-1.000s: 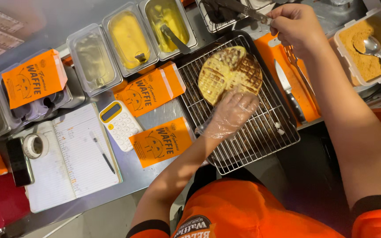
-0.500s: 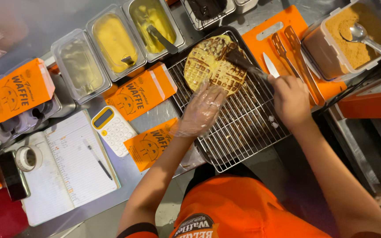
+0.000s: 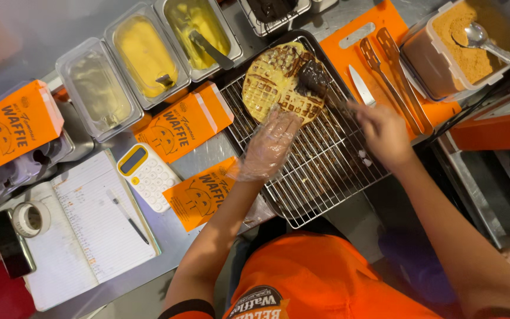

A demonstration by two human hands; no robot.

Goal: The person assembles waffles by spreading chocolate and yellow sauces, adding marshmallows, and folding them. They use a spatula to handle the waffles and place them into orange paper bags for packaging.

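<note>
A round golden waffle (image 3: 273, 85) lies on a wire cooling rack (image 3: 320, 171). My left hand (image 3: 270, 145), in a clear plastic glove, rests its fingertips on the waffle's near edge. My right hand (image 3: 382, 133) grips a spreader (image 3: 320, 85) loaded with dark chocolate spread, its blade lying on the waffle's right side. Brown spread covers part of the waffle's top right.
Behind the rack stand tubs of yellow creams (image 3: 143, 56) and a dark spread tub (image 3: 273, 9). An orange board (image 3: 349, 29) holds tongs (image 3: 394, 77) and a knife (image 3: 361, 85). A crumb tub (image 3: 464, 44) with a spoon sits right. Orange paper sleeves (image 3: 184, 127), a calculator (image 3: 149, 177) and a notebook (image 3: 84, 230) lie left.
My right hand came down from the tubs at the back to the rack's right side and laid the chocolate-loaded spreader on the waffle. My left hand moved up to the waffle's edge.
</note>
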